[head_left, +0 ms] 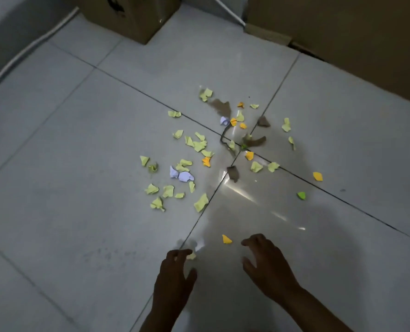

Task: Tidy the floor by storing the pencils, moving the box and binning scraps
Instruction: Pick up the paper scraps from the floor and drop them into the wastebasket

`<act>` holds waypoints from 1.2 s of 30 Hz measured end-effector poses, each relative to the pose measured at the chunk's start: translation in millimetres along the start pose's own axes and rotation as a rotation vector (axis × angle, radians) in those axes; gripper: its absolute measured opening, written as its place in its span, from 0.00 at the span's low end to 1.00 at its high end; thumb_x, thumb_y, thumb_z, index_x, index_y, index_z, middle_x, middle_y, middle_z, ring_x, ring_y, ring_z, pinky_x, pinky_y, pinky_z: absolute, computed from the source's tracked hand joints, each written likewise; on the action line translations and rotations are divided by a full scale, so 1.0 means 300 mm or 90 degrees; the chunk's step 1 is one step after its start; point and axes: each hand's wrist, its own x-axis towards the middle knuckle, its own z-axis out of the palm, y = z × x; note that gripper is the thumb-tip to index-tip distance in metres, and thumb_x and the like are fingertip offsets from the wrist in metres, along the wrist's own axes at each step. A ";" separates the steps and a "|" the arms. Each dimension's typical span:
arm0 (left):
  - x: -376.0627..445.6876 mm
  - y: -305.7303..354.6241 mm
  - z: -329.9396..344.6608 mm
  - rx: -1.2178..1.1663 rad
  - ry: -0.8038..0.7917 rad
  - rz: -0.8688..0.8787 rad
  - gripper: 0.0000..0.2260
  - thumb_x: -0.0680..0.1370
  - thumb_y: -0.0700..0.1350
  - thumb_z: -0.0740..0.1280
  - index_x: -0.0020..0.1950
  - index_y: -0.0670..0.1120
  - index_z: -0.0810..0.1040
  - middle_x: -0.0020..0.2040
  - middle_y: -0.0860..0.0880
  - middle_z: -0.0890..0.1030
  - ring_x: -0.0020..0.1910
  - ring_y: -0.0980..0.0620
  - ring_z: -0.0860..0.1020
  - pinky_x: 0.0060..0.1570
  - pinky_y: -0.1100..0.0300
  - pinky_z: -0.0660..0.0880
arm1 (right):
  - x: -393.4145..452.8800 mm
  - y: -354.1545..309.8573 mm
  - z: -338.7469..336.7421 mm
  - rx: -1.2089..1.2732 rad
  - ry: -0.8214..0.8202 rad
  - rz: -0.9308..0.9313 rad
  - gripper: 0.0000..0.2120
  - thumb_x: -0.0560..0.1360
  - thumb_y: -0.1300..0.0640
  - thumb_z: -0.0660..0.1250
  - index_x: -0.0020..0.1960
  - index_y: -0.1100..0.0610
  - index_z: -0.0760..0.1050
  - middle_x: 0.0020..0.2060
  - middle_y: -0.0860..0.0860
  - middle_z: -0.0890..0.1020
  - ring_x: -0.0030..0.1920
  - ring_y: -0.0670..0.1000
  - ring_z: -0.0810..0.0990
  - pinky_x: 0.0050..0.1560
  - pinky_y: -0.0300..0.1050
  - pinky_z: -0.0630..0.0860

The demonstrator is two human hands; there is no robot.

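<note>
Scrap-binning step. Left hand pinching pale yellow scrap; right hand released, curled, beside orange scrap. Best: sweep far pile toward orange scrap, grab bunches.

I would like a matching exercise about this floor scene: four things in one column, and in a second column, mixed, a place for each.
Things:
1. bright green scrap
2. orange scrap
3. cardboard box
4. white paper pieces

Places:
A. top of the view, near the wall
B. among yellow scraps, left part of the pile
C. close to the right hand, in front of its fingers
D. alone, right of the pile

Pairs: 1-D, 2-C, 3-A, 4-B
</note>
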 end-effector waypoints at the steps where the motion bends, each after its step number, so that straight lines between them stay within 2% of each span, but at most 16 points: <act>1: 0.036 -0.026 0.034 0.035 -0.001 0.026 0.19 0.75 0.49 0.65 0.66 0.53 0.68 0.64 0.50 0.68 0.60 0.50 0.71 0.53 0.60 0.72 | 0.038 0.015 0.049 -0.035 0.003 -0.038 0.19 0.66 0.45 0.56 0.52 0.51 0.73 0.43 0.48 0.79 0.41 0.49 0.79 0.40 0.41 0.75; 3: 0.090 -0.066 0.088 0.096 0.033 0.115 0.19 0.72 0.51 0.64 0.63 0.55 0.69 0.62 0.51 0.68 0.55 0.50 0.73 0.46 0.62 0.75 | 0.099 0.032 0.109 -0.106 0.039 -0.112 0.19 0.65 0.43 0.57 0.53 0.49 0.70 0.39 0.46 0.79 0.38 0.46 0.75 0.40 0.39 0.68; 6: 0.168 -0.129 0.149 0.088 0.069 0.226 0.16 0.64 0.56 0.66 0.50 0.56 0.70 0.48 0.53 0.67 0.42 0.56 0.69 0.34 0.67 0.72 | 0.197 0.092 0.191 -0.187 0.116 -0.239 0.18 0.66 0.43 0.59 0.52 0.52 0.69 0.37 0.49 0.78 0.36 0.50 0.73 0.38 0.45 0.61; 9: 0.216 -0.156 0.172 0.023 0.032 0.207 0.11 0.73 0.63 0.57 0.44 0.60 0.75 0.40 0.59 0.72 0.41 0.62 0.75 0.38 0.67 0.72 | 0.283 0.148 0.241 -0.208 0.208 -0.334 0.08 0.75 0.48 0.57 0.46 0.52 0.68 0.34 0.51 0.78 0.33 0.52 0.73 0.37 0.44 0.60; 10: 0.227 -0.155 0.174 0.010 0.030 0.245 0.12 0.76 0.61 0.56 0.42 0.60 0.77 0.40 0.59 0.74 0.43 0.62 0.76 0.40 0.69 0.71 | 0.300 0.157 0.249 -0.212 0.228 -0.353 0.09 0.79 0.50 0.53 0.44 0.52 0.68 0.34 0.51 0.79 0.32 0.52 0.74 0.38 0.43 0.61; 12: 0.262 -0.155 0.188 0.045 0.094 0.288 0.11 0.75 0.60 0.56 0.39 0.62 0.76 0.43 0.60 0.71 0.49 0.68 0.70 0.43 0.78 0.64 | 0.327 0.168 0.258 -0.208 0.248 -0.378 0.14 0.81 0.51 0.46 0.43 0.53 0.67 0.34 0.50 0.80 0.33 0.50 0.74 0.39 0.41 0.62; 13: 0.284 -0.130 0.176 0.054 0.054 0.258 0.12 0.72 0.61 0.53 0.39 0.60 0.74 0.43 0.61 0.69 0.51 0.67 0.68 0.45 0.78 0.64 | 0.338 0.172 0.260 -0.201 0.263 -0.380 0.14 0.82 0.52 0.45 0.43 0.53 0.66 0.34 0.50 0.81 0.35 0.49 0.72 0.39 0.40 0.62; 15: 0.345 -0.098 0.155 0.057 0.119 0.248 0.09 0.70 0.53 0.55 0.45 0.54 0.72 0.42 0.57 0.67 0.47 0.57 0.69 0.43 0.70 0.69 | 0.348 0.168 0.253 -0.142 0.276 -0.341 0.12 0.81 0.54 0.47 0.42 0.52 0.65 0.32 0.50 0.79 0.35 0.47 0.69 0.39 0.40 0.64; 17: 0.392 -0.082 0.133 0.038 0.188 0.269 0.07 0.72 0.44 0.58 0.48 0.49 0.72 0.44 0.52 0.68 0.42 0.54 0.70 0.42 0.64 0.68 | 0.352 0.175 0.243 -0.086 0.321 -0.244 0.04 0.75 0.57 0.54 0.45 0.52 0.66 0.32 0.49 0.80 0.37 0.45 0.72 0.42 0.39 0.67; 20: 0.410 -0.033 0.110 -0.044 0.223 0.204 0.06 0.72 0.37 0.61 0.46 0.42 0.75 0.46 0.49 0.71 0.42 0.50 0.73 0.42 0.67 0.65 | 0.330 0.223 0.220 0.085 0.329 -0.033 0.11 0.70 0.63 0.58 0.49 0.56 0.74 0.40 0.55 0.82 0.45 0.47 0.74 0.48 0.39 0.67; 22: 0.408 -0.008 0.094 -0.109 0.242 0.179 0.11 0.73 0.41 0.56 0.48 0.42 0.76 0.48 0.49 0.72 0.46 0.52 0.73 0.45 0.65 0.65 | 0.321 0.259 0.153 0.108 0.357 0.032 0.11 0.72 0.63 0.56 0.48 0.59 0.76 0.41 0.58 0.80 0.44 0.55 0.78 0.46 0.42 0.67; 25: 0.419 0.005 0.068 -0.126 0.263 0.147 0.24 0.70 0.53 0.47 0.50 0.41 0.76 0.46 0.51 0.74 0.46 0.49 0.73 0.44 0.57 0.65 | 0.339 0.327 0.030 0.070 0.448 0.091 0.17 0.74 0.52 0.54 0.46 0.63 0.76 0.39 0.61 0.77 0.40 0.64 0.78 0.44 0.52 0.70; 29: 0.429 -0.017 0.045 -0.054 0.329 0.114 0.22 0.70 0.54 0.50 0.46 0.40 0.76 0.42 0.42 0.76 0.44 0.42 0.75 0.39 0.55 0.65 | 0.352 0.427 -0.074 0.053 0.511 0.263 0.32 0.67 0.39 0.56 0.54 0.65 0.74 0.44 0.65 0.74 0.48 0.66 0.74 0.50 0.58 0.71; 32: 0.439 -0.026 0.030 0.022 0.366 0.033 0.18 0.74 0.52 0.59 0.47 0.36 0.77 0.42 0.36 0.76 0.44 0.35 0.75 0.43 0.47 0.70 | 0.374 0.494 -0.108 0.047 0.440 0.279 0.40 0.64 0.34 0.62 0.63 0.64 0.68 0.59 0.66 0.70 0.63 0.64 0.66 0.65 0.59 0.62; 34: 0.450 -0.037 0.017 0.061 0.390 -0.023 0.25 0.72 0.57 0.58 0.50 0.36 0.77 0.44 0.34 0.76 0.46 0.34 0.74 0.46 0.44 0.71 | 0.401 0.516 -0.114 0.038 0.355 0.266 0.45 0.65 0.33 0.67 0.69 0.62 0.61 0.71 0.62 0.59 0.72 0.60 0.54 0.72 0.57 0.49; 36: 0.459 -0.046 0.007 0.058 0.416 -0.067 0.32 0.69 0.63 0.55 0.54 0.36 0.75 0.47 0.32 0.75 0.49 0.33 0.72 0.49 0.42 0.70 | 0.425 0.524 -0.109 -0.021 0.312 0.222 0.52 0.61 0.27 0.62 0.72 0.61 0.57 0.74 0.60 0.55 0.74 0.59 0.50 0.73 0.57 0.44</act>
